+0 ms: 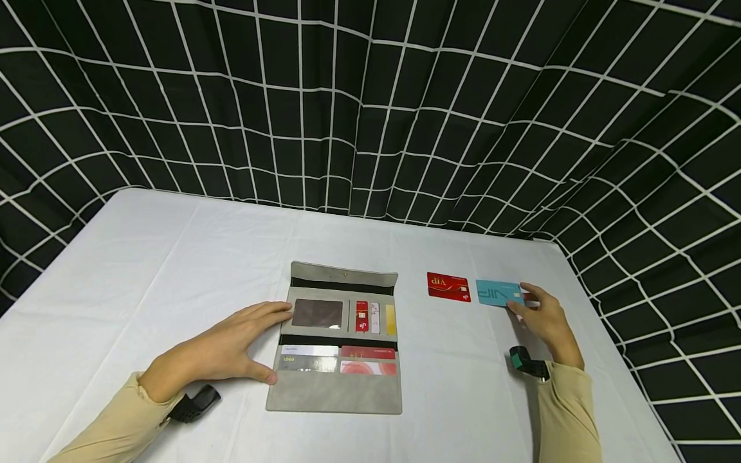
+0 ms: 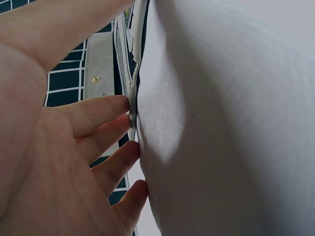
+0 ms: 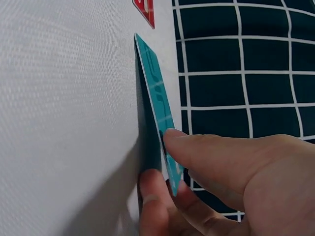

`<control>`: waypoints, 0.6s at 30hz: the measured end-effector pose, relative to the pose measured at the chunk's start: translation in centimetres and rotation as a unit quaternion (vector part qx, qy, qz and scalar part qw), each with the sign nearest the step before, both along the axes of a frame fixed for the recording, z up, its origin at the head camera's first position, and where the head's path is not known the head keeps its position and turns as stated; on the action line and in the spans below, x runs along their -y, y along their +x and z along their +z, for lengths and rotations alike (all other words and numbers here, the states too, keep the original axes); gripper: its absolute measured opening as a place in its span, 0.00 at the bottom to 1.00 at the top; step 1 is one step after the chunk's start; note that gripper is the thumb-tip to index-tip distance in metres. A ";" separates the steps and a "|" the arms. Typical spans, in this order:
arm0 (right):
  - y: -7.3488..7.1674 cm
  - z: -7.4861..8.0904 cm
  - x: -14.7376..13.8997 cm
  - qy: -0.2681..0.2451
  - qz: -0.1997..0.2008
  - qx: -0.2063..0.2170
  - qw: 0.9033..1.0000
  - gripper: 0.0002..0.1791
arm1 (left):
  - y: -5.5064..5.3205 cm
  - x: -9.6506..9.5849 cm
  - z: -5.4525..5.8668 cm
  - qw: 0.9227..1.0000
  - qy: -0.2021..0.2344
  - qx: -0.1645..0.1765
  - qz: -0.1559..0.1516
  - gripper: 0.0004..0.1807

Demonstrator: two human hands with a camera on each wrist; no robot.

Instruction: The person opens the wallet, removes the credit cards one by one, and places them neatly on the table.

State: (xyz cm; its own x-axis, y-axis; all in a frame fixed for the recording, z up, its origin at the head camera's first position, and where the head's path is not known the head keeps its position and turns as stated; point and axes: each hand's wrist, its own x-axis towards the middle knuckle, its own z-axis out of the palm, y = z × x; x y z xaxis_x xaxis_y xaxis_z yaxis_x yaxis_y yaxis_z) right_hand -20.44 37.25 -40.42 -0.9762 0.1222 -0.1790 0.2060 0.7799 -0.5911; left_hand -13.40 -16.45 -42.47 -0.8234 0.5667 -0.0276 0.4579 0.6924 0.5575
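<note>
A grey wallet (image 1: 334, 392) lies unfolded on the white table, several cards in its slots. Beside its left edge is my left hand (image 1: 226, 344), fingers fairly straight, fingertips and thumb touching that edge. In the left wrist view the fingertips (image 2: 130, 147) meet the wallet's side, and its flap (image 2: 100, 64) with a snap shows behind. To the right, my right hand (image 1: 544, 318) pinches the right end of a teal VIP card (image 1: 494, 292). The right wrist view has this teal card (image 3: 156, 88) tilted, one end raised off the cloth, between thumb and fingers.
A red VIP card (image 1: 448, 287) lies flat between the wallet and the teal card. White cloth (image 1: 220, 251) covers the table. A black curtain with a white grid (image 1: 324, 109) rises behind and on the right. A black wrist camera (image 1: 193, 404) sits by the left sleeve.
</note>
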 end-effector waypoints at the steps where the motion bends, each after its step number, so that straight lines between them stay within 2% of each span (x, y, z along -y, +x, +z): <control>1: 0.0 0.0 -0.1 0.006 0.004 -0.002 1.000 0.37 | 0.0 0.0 0.0 1.000 0.000 0.001 0.000 0.57; 9: 0.3 0.9 -0.6 0.053 0.037 -0.020 0.998 0.35 | 0.0 0.0 0.1 1.000 -0.002 0.001 -0.001 0.57; 18: 0.2 2.0 0.9 0.021 0.051 -0.019 0.998 0.35 | 0.0 0.0 0.0 1.000 -0.001 0.002 -0.001 0.57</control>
State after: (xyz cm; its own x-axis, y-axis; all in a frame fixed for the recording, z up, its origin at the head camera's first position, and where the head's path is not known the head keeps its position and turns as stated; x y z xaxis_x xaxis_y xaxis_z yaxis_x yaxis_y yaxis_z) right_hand -20.21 36.36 -38.45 -0.9900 0.0289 -0.1382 0.1026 0.8194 -0.5640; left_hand -13.44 -16.43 -42.49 -0.8225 0.5678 -0.0324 0.4566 0.6933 0.5575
